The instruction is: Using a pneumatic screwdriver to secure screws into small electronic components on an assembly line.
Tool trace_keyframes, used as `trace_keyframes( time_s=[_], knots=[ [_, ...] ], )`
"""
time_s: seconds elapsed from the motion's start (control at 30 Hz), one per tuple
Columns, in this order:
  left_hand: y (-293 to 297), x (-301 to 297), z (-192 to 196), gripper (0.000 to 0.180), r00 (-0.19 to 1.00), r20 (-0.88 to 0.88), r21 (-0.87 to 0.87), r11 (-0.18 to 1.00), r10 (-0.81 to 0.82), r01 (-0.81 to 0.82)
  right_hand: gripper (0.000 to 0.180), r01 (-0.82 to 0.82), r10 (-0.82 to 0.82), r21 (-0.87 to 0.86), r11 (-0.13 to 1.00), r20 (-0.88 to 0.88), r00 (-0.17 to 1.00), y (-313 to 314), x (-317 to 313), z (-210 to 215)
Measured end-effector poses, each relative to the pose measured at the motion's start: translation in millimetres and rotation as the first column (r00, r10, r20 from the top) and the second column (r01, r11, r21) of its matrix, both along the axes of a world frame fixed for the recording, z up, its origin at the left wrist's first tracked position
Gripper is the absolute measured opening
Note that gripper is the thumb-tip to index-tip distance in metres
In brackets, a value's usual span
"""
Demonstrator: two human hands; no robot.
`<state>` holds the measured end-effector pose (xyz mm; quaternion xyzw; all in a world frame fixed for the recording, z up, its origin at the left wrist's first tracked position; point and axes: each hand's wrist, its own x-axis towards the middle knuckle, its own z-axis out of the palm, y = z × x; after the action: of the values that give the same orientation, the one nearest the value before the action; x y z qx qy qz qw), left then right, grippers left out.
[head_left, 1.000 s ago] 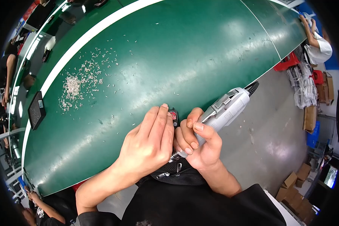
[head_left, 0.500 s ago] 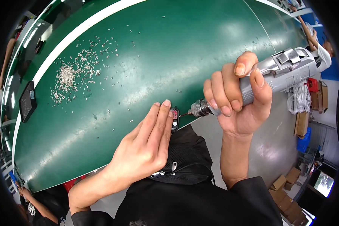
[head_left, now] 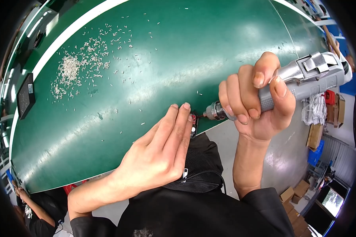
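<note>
My right hand [head_left: 261, 93] is wrapped round a grey electric screwdriver [head_left: 314, 83] with a metal lever along its top. Its thin bit points left, and the tip meets a small black device [head_left: 194, 129] at the table's front edge. Red parts and a pale round spot show on the device. My left hand [head_left: 158, 152] lies along the device's left side, fingers together and stretched, the fingertips pressing it and hiding part of it. Whether a screw sits at the bit's tip is too small to tell.
Many tiny silvery screws lie in a pile [head_left: 70, 68] and scattered across the green table [head_left: 154, 79]. A black tray [head_left: 26, 96] stands at the far left. Beyond the table's right are cardboard boxes [head_left: 314, 136] and a blue bin [head_left: 315, 153]. Other people's arms show at the rim.
The screwdriver's bit has gone from the device's right edge onto its red part. My hands and the device sit slightly further right in the picture, while the scene has shifted a little.
</note>
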<state>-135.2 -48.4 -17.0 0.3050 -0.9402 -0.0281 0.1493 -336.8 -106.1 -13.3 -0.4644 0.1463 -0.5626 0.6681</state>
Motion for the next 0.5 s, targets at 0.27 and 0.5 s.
trace_keyframes(
  time_s=[0.27,0.5],
  knots=[
    [0.9,-0.5,-7.2,0.036,0.999,-0.040,-0.116,0.993,-0.011,0.006,0.017,-0.028,0.003,-0.100,0.995,-0.243,0.970,-3.0,17.4,13.3],
    [0.0,-3.9,-8.4,0.034,0.997,-0.079,-0.118,0.993,0.008,-0.018,0.013,-0.039,0.016,-0.085,0.996,-0.250,0.968,-2.3,13.2,17.3]
  ],
)
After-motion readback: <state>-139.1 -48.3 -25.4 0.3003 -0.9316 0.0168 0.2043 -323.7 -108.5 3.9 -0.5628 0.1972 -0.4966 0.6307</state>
